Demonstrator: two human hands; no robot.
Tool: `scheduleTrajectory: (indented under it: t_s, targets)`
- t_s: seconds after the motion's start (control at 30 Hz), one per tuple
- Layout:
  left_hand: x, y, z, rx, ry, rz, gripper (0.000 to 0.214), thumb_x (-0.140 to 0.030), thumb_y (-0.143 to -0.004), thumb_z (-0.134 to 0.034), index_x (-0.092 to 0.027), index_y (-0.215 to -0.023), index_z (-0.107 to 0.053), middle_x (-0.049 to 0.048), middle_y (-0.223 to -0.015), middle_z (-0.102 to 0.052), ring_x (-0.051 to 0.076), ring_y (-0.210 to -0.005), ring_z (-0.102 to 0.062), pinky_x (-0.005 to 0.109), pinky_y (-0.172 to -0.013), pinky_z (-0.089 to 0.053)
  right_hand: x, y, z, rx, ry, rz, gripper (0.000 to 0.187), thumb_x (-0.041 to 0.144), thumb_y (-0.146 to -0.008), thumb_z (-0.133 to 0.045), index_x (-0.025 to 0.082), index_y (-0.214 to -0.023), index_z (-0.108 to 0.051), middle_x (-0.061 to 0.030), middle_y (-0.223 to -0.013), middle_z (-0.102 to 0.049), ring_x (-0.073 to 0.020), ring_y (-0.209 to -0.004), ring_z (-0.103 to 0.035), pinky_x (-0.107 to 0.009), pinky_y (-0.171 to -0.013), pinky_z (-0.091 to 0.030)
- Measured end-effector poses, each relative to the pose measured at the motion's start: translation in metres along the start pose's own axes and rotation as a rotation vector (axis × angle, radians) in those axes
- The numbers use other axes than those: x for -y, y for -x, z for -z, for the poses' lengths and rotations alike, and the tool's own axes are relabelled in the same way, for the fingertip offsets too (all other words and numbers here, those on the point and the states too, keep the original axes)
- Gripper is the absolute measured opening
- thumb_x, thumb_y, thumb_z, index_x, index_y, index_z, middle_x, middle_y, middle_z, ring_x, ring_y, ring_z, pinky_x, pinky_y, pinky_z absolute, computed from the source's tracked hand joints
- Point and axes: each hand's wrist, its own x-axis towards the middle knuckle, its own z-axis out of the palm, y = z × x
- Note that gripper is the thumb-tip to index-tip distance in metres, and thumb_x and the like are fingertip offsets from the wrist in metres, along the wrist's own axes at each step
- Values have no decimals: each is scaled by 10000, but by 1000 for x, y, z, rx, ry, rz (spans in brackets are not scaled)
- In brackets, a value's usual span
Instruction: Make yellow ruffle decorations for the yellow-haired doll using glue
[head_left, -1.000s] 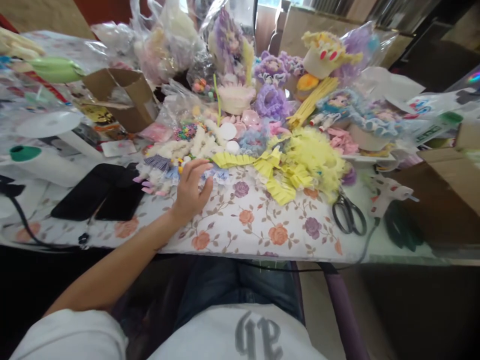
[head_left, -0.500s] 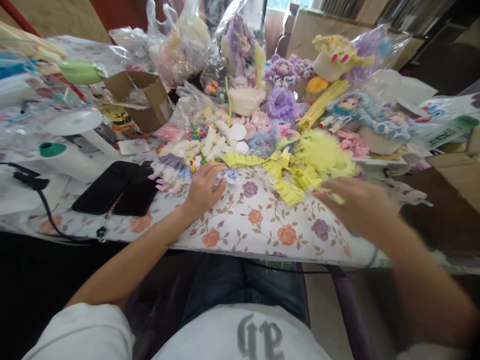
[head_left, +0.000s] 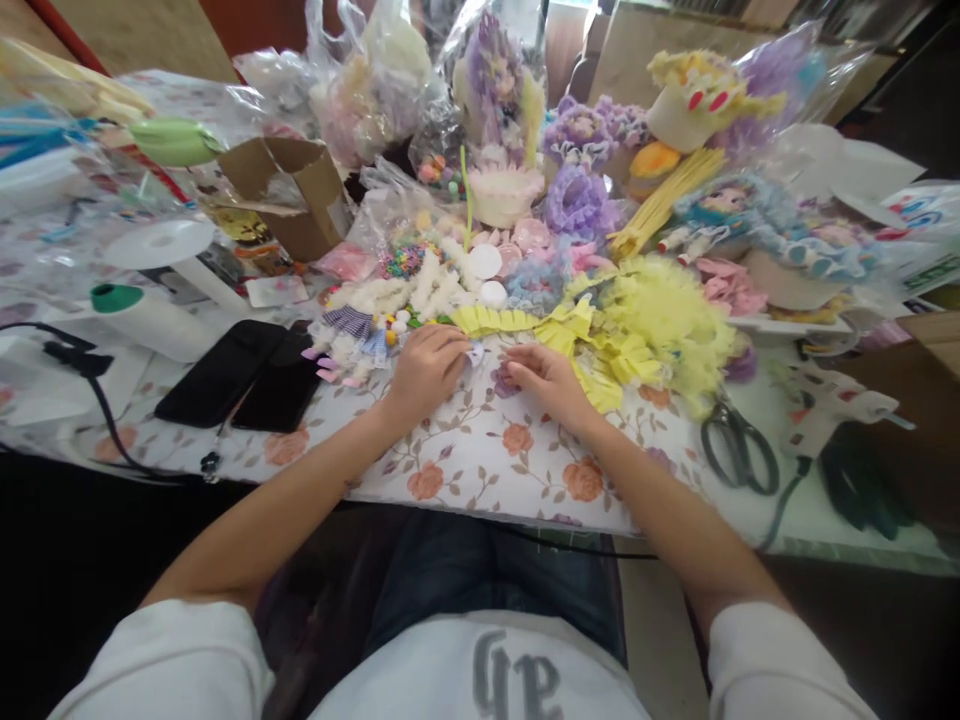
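My left hand (head_left: 429,370) is closed at the table's middle, with a small pale blue-and-white piece of fabric (head_left: 475,353) sticking out at its fingertips. Just to the right, my right hand (head_left: 549,382) points toward that piece, thumb and fingers drawn together; whatever is between them is too small to make out. Pleated yellow ribbon (head_left: 495,321) lies behind both hands. Fluffy yellow trim (head_left: 649,310) is heaped beyond the right hand. Small dolls' clothes in blue check (head_left: 351,322) lie left of my left hand.
At the right are black-handled scissors (head_left: 739,445) and a glue gun (head_left: 836,405) with its cord. Two dark phones (head_left: 221,370) lie at the left, near a thread cone (head_left: 142,315). Behind stand a cardboard box (head_left: 289,190), plush dolls (head_left: 581,135) and plastic bags (head_left: 367,90).
My right hand has moved left from beside the yellow ribbon to the table's middle, close to my left hand. The scissors and glue gun now show fully. My left hand has barely moved.
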Motion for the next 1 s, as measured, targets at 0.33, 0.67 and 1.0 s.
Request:
scheduleTrajectory:
  t_s: [0.33, 0.67, 1.0]
  targets:
    - [-22, -47, 7, -462, 1097, 760, 89, -176, -750, -746, -201, -726, -664, -18, -671, -638, 111, -597, -594, 228, -589, -508, 2, 7, 5, -28, -374, -127, 401, 440, -754, -805, 217, -1044, -642, -85, -1066, -744, -220, -1021, -738, -439, -1035, -569]
    - [-51, -33, -23, -104, 1396, 977, 102, -73, -752, -622, -147, -810, -662, 23, -760, -695, 137, -705, -659, 273, -720, -568, 6, 9, 4, -74, -264, -98, 400, 500, -650, -850, 214, -861, -668, -9, -799, -708, -141, -702, -640, -297, -673, -591]
    - [-44, -25, -3, 144, 1231, 689, 405, -269, -690, -826, -202, -1059, -674, 19, -902, -706, 143, -772, -667, 259, -696, -541, 16, 12, 15, -168, -42, 66, 236, 378, -691, -766, 210, -797, -638, 31, -662, -573, -103, -585, -491, -253, -548, -395]
